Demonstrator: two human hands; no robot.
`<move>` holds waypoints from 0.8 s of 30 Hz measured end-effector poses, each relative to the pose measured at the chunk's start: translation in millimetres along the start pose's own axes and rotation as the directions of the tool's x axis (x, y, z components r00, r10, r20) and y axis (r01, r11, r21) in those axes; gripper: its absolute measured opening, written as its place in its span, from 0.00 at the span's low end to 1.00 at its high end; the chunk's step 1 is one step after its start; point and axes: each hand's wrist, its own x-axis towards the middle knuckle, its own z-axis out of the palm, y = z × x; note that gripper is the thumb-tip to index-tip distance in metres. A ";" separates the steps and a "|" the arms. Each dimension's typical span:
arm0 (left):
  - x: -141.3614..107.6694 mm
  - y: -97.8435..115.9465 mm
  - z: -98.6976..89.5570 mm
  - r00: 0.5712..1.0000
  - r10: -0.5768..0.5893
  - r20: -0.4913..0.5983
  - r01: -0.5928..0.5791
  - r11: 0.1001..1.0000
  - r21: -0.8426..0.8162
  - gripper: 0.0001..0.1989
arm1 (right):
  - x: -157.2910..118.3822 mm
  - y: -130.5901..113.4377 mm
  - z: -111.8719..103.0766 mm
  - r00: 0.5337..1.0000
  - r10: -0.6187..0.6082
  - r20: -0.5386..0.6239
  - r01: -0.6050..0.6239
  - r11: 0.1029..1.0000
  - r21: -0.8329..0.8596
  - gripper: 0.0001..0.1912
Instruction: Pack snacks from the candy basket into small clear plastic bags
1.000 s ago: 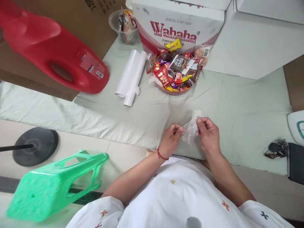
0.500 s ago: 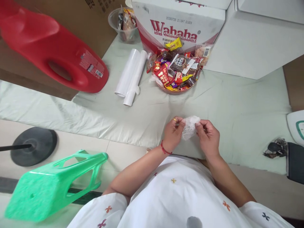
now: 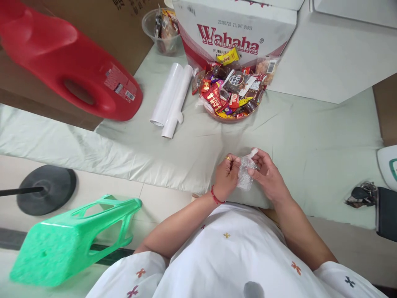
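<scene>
Reckoned from the clear crinkled wrap between your hands, the black round base (image 3: 56,192) is at nine o'clock and the green stool (image 3: 52,248) lies on its side at eight. The red jug (image 3: 102,89) is at ten; its label has a barcode, but the print is too small to read. Behind it, the brown carton (image 3: 124,45) shows dark characters, partly cut off. At eleven is the clear tub (image 3: 169,45) of packets, with two white rolls (image 3: 169,97) side by side at ten.

Your left hand (image 3: 228,174) is closed, thumb pressed to curled fingers, pinching the left edge of the clear crinkled wrap (image 3: 245,180), which sits over the table's near edge. At twelve, the bowl (image 3: 229,119) is heaped with red, yellow and brown packets, their writing in Chinese characters. Behind it, the box (image 3: 235,22) reads "Wahaha" with an ® and "PURIFIE", the rest covered; a number code runs above.

Your right hand (image 3: 268,174) is part-open, thumb and forefinger apart, both touching the wrap's right side. The plain white box (image 3: 322,58) is at one, the keys (image 3: 362,194) and the white-and-green device (image 3: 384,165) at three.
</scene>
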 end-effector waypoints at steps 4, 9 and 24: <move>-7.3 -1.9 2.4 0.998 0.060 0.034 -0.062 0.994 0.085 0.20 | 13.9 -6.4 3.7 0.993 0.111 -0.052 -0.106 0.991 0.081 0.22; -10.7 -8.1 -0.4 0.999 0.021 0.027 -0.021 1.000 0.007 0.22 | 17.4 0.1 7.7 0.978 -0.036 -0.203 -0.002 0.983 -0.183 0.18; 25.6 -1.3 -13.4 0.988 -0.155 -0.005 0.150 0.966 -0.211 0.20 | 5.8 -4.7 13.3 0.989 0.007 -0.145 -0.026 0.991 -0.131 0.16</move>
